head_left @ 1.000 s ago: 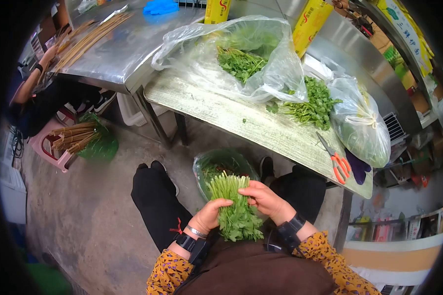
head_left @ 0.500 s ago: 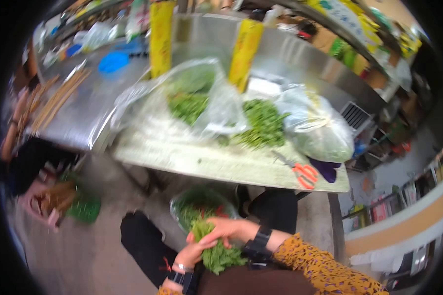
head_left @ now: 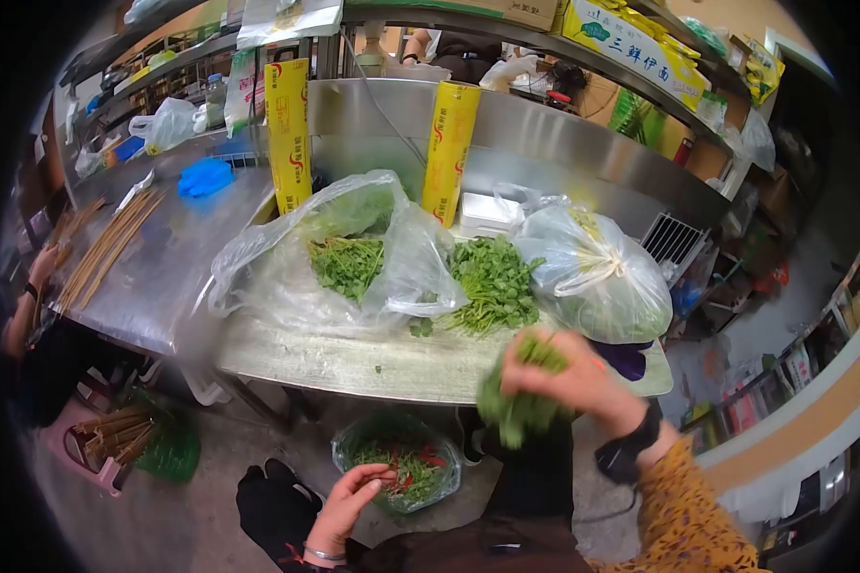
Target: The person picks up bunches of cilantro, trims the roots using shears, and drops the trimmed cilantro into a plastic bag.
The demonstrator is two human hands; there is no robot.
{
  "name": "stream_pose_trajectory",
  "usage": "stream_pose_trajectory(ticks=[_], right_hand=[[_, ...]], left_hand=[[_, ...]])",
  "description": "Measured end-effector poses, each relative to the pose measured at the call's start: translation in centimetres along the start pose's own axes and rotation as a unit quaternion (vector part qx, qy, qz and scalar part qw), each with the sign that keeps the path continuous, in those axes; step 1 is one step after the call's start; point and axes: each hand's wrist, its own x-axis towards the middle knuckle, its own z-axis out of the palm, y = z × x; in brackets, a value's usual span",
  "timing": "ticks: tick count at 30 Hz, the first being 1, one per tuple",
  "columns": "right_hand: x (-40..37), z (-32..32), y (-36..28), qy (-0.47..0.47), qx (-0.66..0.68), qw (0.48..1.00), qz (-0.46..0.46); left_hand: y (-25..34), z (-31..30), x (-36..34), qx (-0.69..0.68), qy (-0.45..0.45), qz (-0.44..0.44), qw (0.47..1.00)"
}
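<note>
My right hand (head_left: 573, 377) is closed round a bunch of leafy greens (head_left: 518, 406), which hangs leaves down over the table's front edge, slightly blurred. Just behind this hand, a bit of orange scissors handle (head_left: 598, 363) shows; the rest is hidden. My left hand (head_left: 349, 506) is low in front of me, fingers stretched out and thumb apart, with nothing seen in it. Beyond its fingertips, a plastic-lined bin (head_left: 452, 489) on the floor holds green scraps and red bits. On the table, a pile of cilantro (head_left: 495, 282) lies beside an open clear bag (head_left: 244, 291) holding more cilantro.
A tied plastic bag (head_left: 607, 286) sits at the table's right. Two yellow film rolls (head_left: 290, 134) stand at the back near a white box (head_left: 487, 212). Leftward are wooden sticks (head_left: 110, 248), another person's hand (head_left: 43, 265) and a pink stool (head_left: 62, 444).
My hands have parted. The right hand has carried the greens up and right to the table edge, while the left has let go and stayed low. The view has shifted slightly.
</note>
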Motion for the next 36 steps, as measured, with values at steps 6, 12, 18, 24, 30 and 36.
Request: stream_pose_trajectory(ticks=[6,12,18,24,30,36], right_hand=[[11.0,-7.5,-2.0,0.135,-0.402,0.832,-0.356],[19.8,-8.5,8.1,0.085,-0.588,0.710,-0.378],[18.3,-5.6,17.6,-0.008,-0.443,0.863,-0.244],[17.3,-5.9,17.6,-0.043,-0.424,0.887,-0.177],[13.9,-6.9,11.3,0.036,-0.452,0.870,-0.193],[13.5,-3.3,0.5,0.071,-0.284,0.920,-0.259]], left_hand=[[-2.6,-3.3,3.0,0.050,0.077,-0.031,0.995],[-6.1,-4.6,3.6,0.127,0.085,-0.054,0.987],[-6.7,-5.6,3.4,0.180,0.112,-0.053,0.976],[-6.7,-5.5,3.4,0.224,0.103,-0.061,0.967],[-5.5,-4.0,2.6,0.253,0.109,-0.059,0.960],[-1.3,-2.8,4.6,0.307,0.042,-0.019,0.950]])
